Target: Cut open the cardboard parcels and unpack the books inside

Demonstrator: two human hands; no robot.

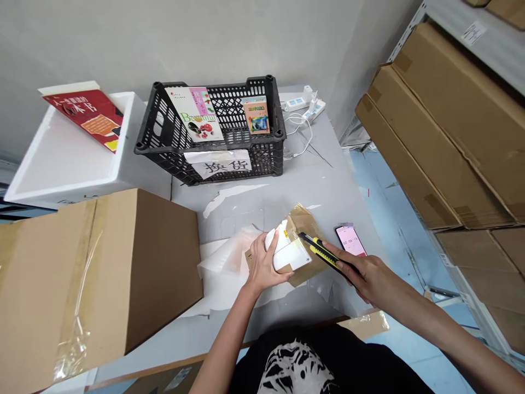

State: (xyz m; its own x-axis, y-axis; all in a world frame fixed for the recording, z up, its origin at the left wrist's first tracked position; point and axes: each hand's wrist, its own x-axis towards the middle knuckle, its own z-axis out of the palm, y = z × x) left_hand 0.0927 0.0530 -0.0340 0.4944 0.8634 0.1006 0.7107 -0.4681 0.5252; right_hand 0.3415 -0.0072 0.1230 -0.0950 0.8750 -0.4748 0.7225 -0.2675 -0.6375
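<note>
On the table in front of me lies a small cardboard package [304, 223] with a white label [292, 255] and shiny clear tape along its edges. My left hand [262, 265] grips its left side, thumb along the near edge and fingers over the top. My right hand [365, 274] is closed around a yellow and black box cutter [324, 251], whose tip is at the package's upper right part. Whether the blade touches the tape, I cannot tell. Crumpled translucent wrap [229, 254] lies left of the package. Beside my right hand is a phone [350, 239] showing a timer.
A black plastic crate [264, 158] with books stands at the back. To the left are a large cardboard box [164, 262] and a white foam box [123, 169] holding a red book. Power strips [297, 104] lie behind; stacked cartons [447, 131] fill the right-hand shelf.
</note>
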